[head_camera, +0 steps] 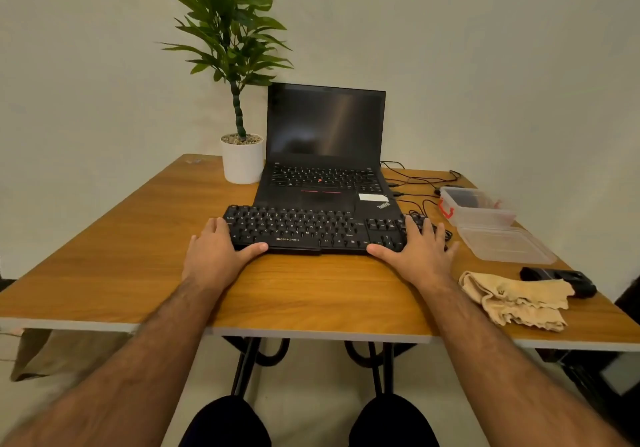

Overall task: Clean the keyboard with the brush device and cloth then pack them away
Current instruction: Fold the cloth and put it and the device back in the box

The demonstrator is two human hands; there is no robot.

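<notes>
A black keyboard (pixel 311 228) lies across the middle of the wooden table (pixel 311 297), in front of the laptop. My left hand (pixel 216 251) grips its left end, thumb along the front edge. My right hand (pixel 419 249) grips its right end, fingers spread over the number pad. A folded beige cloth (pixel 516 299) lies near the front edge at the right. Behind the cloth sits a black brush device (pixel 561 280), partly hidden by it. A clear plastic box (pixel 476 206) with red clips stands open at the back right, its clear lid (pixel 505 247) flat beside it.
An open black laptop (pixel 323 156) with a dark screen stands behind the keyboard. A potted plant in a white pot (pixel 242 161) is at the back left. Black cables (pixel 419 180) run across the table right of the laptop. Bare wood shows on the left side.
</notes>
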